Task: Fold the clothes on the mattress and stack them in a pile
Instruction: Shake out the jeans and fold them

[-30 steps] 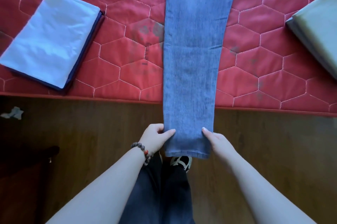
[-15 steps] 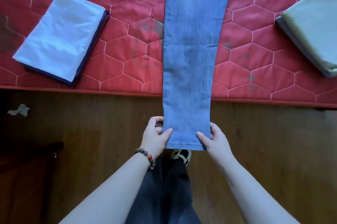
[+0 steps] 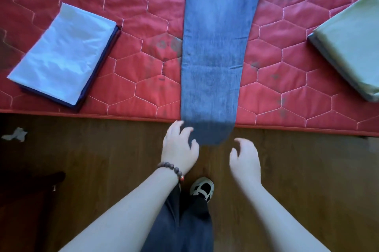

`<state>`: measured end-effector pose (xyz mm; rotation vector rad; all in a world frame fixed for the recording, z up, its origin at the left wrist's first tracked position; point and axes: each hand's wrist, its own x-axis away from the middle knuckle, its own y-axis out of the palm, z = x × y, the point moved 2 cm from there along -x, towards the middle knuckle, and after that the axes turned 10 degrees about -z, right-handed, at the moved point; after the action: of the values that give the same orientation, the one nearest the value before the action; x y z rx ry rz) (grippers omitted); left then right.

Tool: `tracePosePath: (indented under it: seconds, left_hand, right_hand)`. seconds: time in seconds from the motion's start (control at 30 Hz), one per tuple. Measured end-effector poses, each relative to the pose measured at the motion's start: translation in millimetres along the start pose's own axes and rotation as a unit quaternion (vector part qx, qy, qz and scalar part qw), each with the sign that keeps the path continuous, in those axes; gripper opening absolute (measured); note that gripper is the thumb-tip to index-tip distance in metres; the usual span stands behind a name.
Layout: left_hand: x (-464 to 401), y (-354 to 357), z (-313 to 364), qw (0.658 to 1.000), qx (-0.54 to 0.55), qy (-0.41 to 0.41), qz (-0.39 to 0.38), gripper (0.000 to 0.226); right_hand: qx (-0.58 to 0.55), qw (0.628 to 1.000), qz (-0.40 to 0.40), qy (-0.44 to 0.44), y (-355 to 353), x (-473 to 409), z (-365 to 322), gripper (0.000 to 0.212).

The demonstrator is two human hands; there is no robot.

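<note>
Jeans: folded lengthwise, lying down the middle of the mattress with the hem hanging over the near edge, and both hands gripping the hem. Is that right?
Not quite. In the head view neither hand has a grip on the hem: the left hand only hovers beside it and the right hand is clear of it, fingers loose. The jeans do lie down the middle of the mattress, hem over the near edge.

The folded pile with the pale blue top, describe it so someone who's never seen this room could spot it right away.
Start at the red quilted mattress and look to the left of the long blue jeans lying down its middle. The folded pile lies near the mattress's front edge, turned at an angle. Its top layer is pale blue over dark navy layers, unlike the greenish folded stack at the right.
</note>
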<state>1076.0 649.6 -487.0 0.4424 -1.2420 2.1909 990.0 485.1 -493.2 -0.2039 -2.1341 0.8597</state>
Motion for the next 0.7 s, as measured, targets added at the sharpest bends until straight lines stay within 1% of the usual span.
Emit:
tracePosePath:
  seconds: [0.03, 0.1, 0.17, 0.2, 0.23, 0.3, 0.37, 0.43, 0.53, 0.63, 0.7]
  left_hand:
    - [-14, -1, 11, 0.999, -0.027, 0.031, 0.018, 0.043]
    - [-46, 1, 32, 0.991, -0.097, 0.085, 0.023, 0.05]
    - [-82, 8, 48, 0.979, -0.167, 0.114, 0.009, 0.054]
    - [-98, 9, 52, 0.974, -0.197, 0.112, -0.003, 0.054]
    - [-114, 10, 53, 0.97, -0.219, 0.102, -0.01, 0.054]
    - [-144, 8, 52, 0.965, -0.253, 0.072, -0.006, 0.055]
    - [-171, -1, 51, 0.959, -0.277, 0.064, 0.009, 0.058]
    - [-199, -12, 54, 0.951, -0.299, 0.077, 0.017, 0.061]
    - [-251, -33, 66, 0.945, -0.306, 0.11, 0.025, 0.06]
    - [-315, -61, 84, 0.941, -0.308, 0.132, 0.052, 0.06]
    - [-358, -84, 93, 0.939, -0.308, 0.14, 0.065, 0.061]
  right_hand:
    - [0.02, 0.998, 0.016, -0.056, -1, -11, -11, 0.036]
    - [0.062, 0.985, 0.029, -0.16, 0, -37, -34, 0.04]
    - [0.084, 0.97, -0.001, -0.227, 2, -70, -56, 0.047]
    - [0.107, 0.963, -0.022, -0.246, 3, -85, -65, 0.052]
    - [0.144, 0.955, -0.028, -0.257, 4, -102, -70, 0.056]
    - [0.223, 0.939, -0.007, -0.26, 4, -134, -75, 0.056]
    - [0.242, 0.936, 0.026, -0.256, -5, -157, -84, 0.054]
    - [0.243, 0.933, 0.066, -0.259, -15, -177, -95, 0.051]
    - [0.276, 0.919, 0.1, -0.264, -34, -222, -118, 0.05]
    - [0.306, 0.907, 0.101, -0.272, -62, -282, -152, 0.052]
    - [0.349, 0.897, 0.095, -0.253, -87, -327, -171, 0.058]
